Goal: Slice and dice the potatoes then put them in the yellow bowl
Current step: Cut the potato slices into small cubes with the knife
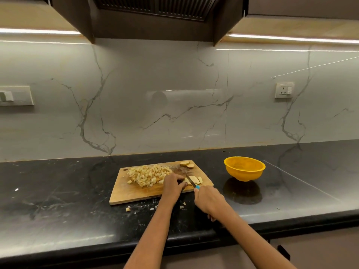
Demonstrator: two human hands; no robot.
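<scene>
A wooden cutting board (pixel 136 193) lies on the black counter. A heap of diced potato (pixel 148 174) covers its middle. Pale potato strips (pixel 195 179) lie at its right side, and my left hand (pixel 172 184) holds them down with curled fingers. My right hand (pixel 208 200) grips a knife (pixel 191 182) with a blue handle; the blade rests across the strips beside my left fingers. Two round potato slices (pixel 187 164) sit at the board's far right corner. The yellow bowl (pixel 244 171) stands on the counter to the right of the board; I see nothing in it.
A few potato bits (pixel 128 209) lie on the counter in front of the board. The black counter's front edge (pixel 116 247) runs below my arms. A marble backsplash rises behind, with a wall socket (pixel 284 90) at the right and a switch plate (pixel 16 95) at the left.
</scene>
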